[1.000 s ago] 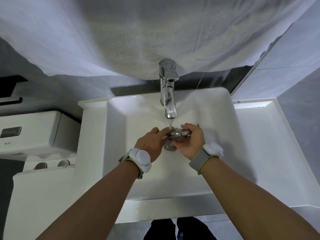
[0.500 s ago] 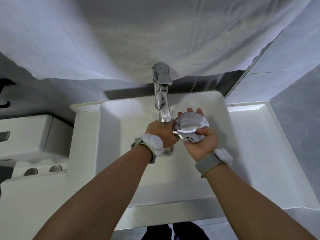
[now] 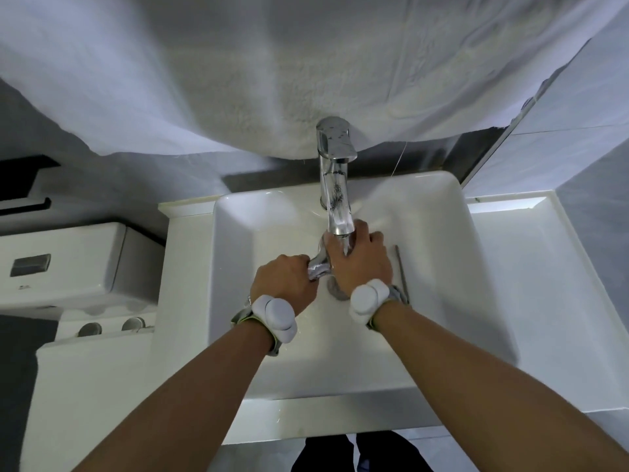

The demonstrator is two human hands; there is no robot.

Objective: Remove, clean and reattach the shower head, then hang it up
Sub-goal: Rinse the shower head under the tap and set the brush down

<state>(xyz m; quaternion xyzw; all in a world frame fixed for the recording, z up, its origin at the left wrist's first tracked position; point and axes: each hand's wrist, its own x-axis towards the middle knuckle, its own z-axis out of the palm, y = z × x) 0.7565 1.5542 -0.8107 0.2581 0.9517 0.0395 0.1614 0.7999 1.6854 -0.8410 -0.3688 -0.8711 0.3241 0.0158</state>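
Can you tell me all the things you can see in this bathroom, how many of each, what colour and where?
shower head: one, shiny silver, held over the sink under the tap, mostly hidden by the hands
tap: one, chrome, back middle of the sink, water running
sink: one, white, centre
drain: one, grey, sink bottom, partly hidden
towel: one, white, hanging above the tap
toilet tank: one, white, left of the sink
wrist devices: two, white on grey bands, one on each wrist
left hand: grips the shower head's near end
right hand: fingers curled over the shower head under the water
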